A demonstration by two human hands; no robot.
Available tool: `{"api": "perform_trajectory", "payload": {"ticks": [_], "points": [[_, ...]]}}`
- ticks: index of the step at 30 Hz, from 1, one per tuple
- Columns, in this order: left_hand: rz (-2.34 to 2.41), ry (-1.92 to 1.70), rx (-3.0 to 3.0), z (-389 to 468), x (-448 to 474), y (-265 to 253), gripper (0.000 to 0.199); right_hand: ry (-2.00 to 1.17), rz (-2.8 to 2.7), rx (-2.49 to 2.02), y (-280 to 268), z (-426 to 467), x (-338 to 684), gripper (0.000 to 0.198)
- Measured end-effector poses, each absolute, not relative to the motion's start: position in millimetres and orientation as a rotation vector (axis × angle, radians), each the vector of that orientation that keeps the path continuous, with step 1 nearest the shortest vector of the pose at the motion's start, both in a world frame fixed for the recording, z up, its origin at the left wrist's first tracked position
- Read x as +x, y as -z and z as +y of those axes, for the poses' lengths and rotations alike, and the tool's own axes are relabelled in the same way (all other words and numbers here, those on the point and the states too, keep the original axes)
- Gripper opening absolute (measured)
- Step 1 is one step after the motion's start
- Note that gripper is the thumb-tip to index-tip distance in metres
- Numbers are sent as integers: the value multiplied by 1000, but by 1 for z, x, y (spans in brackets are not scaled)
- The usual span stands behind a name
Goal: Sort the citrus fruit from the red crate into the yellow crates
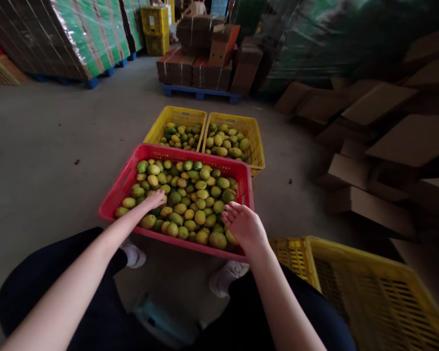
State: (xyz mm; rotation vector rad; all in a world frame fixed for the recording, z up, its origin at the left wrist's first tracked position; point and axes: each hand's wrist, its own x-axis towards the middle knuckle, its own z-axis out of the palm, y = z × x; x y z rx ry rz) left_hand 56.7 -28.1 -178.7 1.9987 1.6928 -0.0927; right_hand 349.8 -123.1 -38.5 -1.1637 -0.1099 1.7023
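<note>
A red plastic crate (249, 187) full of green and yellow lemons (200, 217) stands on the floor between my feet. My left hand (156, 199) reaches over its left side, fingers stretched out and resting on or just above the fruit; I cannot tell if they touch. At the right side, my right hand (242, 223) is held over the lemons, palm turned inward and fingers loosely apart, with nothing in it. Neither hand grips a fruit.
Behind the red crate, a left yellow crate (151, 127) and a right yellow crate (258, 146) hold more lemons. Another yellow crate (351, 251) stands beside my right leg. Cardboard boxes (376, 209) lie piled at right. A blue pallet (201, 92) carries boxes at the back.
</note>
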Motion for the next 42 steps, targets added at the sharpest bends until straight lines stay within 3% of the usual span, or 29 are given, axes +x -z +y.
{"api": "perform_trajectory", "payload": {"ticks": [5,8,10,13,18,26,31,34,37,42], "points": [[1416,-258,1869,-33,64,95,45,-1801,-208,-1188,46,-127,320,8],[1070,-502,1635,-40,73,38,54,-1960,-173,-1077,39,-129,302,17],[1101,-612,1691,-41,72,20,50,-2019,-155,-999,33,-132,294,20],[1414,-508,1856,-40,57,41,35,-1959,-99,-1031,25,-137,293,15],[1635,-92,1815,-46,23,133,18,-1862,79,-1103,17,-138,305,13],[1396,158,1589,-56,2,192,29,-1711,124,-1176,16,-132,328,15],[1383,-29,1507,-67,-2,195,31,-1710,32,-1074,17,-130,329,21],[1398,-162,1470,-52,-4,168,42,-1708,-71,-1026,17,-129,326,22],[1367,-354,1423,-31,-2,106,51,-1750,-276,-1014,12,-134,322,34],[733,-748,979,-53,18,-9,59,-1731,-681,-1078,-1,-153,311,49]]}}
